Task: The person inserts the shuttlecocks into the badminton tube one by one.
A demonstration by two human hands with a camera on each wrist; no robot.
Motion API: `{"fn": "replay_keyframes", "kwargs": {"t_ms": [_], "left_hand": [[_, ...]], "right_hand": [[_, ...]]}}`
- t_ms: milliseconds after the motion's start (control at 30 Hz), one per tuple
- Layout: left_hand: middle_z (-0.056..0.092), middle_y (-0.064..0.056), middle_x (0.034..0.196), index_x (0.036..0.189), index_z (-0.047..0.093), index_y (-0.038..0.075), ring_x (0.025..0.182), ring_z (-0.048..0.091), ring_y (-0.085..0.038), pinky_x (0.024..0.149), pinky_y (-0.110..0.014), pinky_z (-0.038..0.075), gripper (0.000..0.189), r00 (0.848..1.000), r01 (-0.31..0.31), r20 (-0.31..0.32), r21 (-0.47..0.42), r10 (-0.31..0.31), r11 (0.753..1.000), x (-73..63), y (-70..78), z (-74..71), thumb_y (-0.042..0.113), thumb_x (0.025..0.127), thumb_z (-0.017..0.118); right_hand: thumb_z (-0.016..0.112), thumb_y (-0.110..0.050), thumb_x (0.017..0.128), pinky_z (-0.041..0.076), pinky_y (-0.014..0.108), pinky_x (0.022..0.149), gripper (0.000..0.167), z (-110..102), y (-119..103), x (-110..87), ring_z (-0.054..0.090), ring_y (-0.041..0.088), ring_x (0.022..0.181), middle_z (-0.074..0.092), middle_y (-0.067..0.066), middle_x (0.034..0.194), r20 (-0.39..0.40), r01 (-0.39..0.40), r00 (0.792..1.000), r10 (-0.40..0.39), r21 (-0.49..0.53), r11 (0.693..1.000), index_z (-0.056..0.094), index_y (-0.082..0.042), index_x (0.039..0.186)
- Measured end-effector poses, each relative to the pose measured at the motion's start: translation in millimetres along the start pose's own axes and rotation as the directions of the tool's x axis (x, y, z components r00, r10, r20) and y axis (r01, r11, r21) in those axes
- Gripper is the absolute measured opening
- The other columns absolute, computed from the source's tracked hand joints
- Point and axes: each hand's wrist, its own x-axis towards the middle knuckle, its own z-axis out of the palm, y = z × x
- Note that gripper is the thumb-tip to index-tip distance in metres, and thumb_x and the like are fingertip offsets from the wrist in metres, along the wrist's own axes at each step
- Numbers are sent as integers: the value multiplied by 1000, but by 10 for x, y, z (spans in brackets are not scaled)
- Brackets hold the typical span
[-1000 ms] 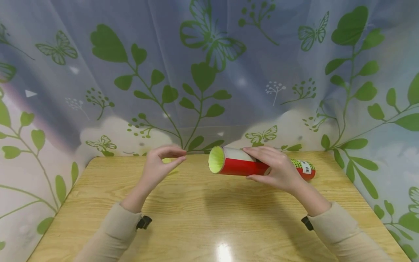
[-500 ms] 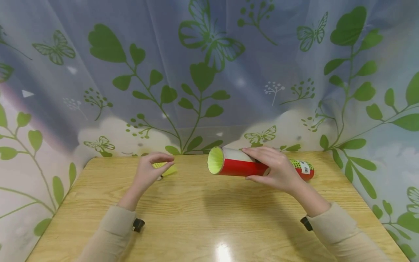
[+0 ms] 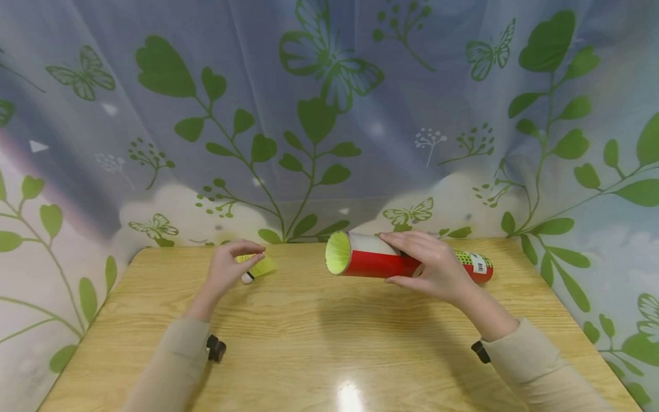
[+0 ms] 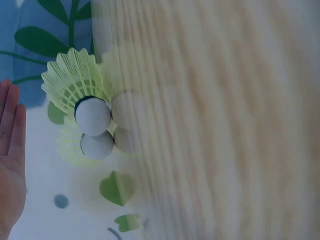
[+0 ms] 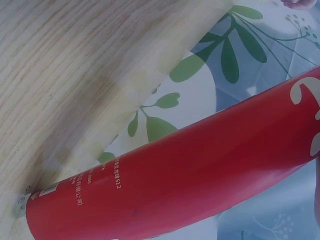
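Note:
My right hand (image 3: 437, 266) grips a red and white shuttlecock tube (image 3: 378, 260) round its middle. Its round mouth points left and shows a yellow-green inside; the right wrist view shows the tube's red side (image 5: 175, 175). Over the table's left back part, my left hand (image 3: 226, 269) is held with fingers slightly bent and seems to hold nothing. Just beyond it lies a yellow shuttlecock (image 3: 259, 268) with a white base, partly covered by the fingers. The left wrist view has two shuttlecocks side by side, one nearer (image 4: 94, 117) and one behind (image 4: 97, 145).
The wooden table (image 3: 298, 343) reflects a bright light near its front. A curtain (image 3: 247, 114) with green leaves and butterflies hangs at the table's back and sides.
My left hand has drawn back to the left, uncovering more of the yellow shuttlecock on the table. The right hand and the tube have hardly moved.

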Motion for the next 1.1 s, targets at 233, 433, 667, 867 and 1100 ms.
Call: {"fn": "replay_keyframes", "kwargs": {"t_ms": [233,433,667,867,1100], "left_hand": [[79,-20,116,113,79,-3,112,73,-42,108,-59,56,19,999,-8,52,29,7,1000,94,-89,-30,2,94,79],[77,-22,121,117,78,-2,118,70,-44,108,-62,54,22,992,-5,126,35,0,999,156,-154,-29,2,95,78],[76,-23,126,119,78,0,123,68,-47,108,-65,52,24,986,6,168,93,-22,996,178,-190,-24,5,96,78],[76,-23,125,120,78,-1,124,67,-46,110,-66,50,24,981,-4,192,153,-25,988,182,-256,-42,6,97,77],[77,-20,124,116,79,2,122,69,-45,106,-64,54,21,971,-50,238,262,-14,964,177,-265,-73,8,97,78]], "right_hand": [[100,-21,71,58,50,104,74,-6,0,5,75,31,114,77,11,129,1,6,1000,-6,-4,1000,70,-6,138],[100,-20,70,57,47,106,75,-7,-2,-2,74,30,114,77,11,129,2,5,1000,-5,-7,1000,70,-6,137],[100,-22,72,57,45,107,74,-11,2,-18,74,30,113,77,10,129,5,1,1000,-1,-11,1000,70,-6,137],[99,-25,74,56,43,108,72,-6,4,-20,74,30,113,77,10,129,-2,9,1000,-9,-8,1000,70,-5,137],[98,-26,76,56,41,109,71,-5,6,-19,74,30,113,77,10,129,-3,7,1000,-7,-7,1000,70,-6,137]]}}
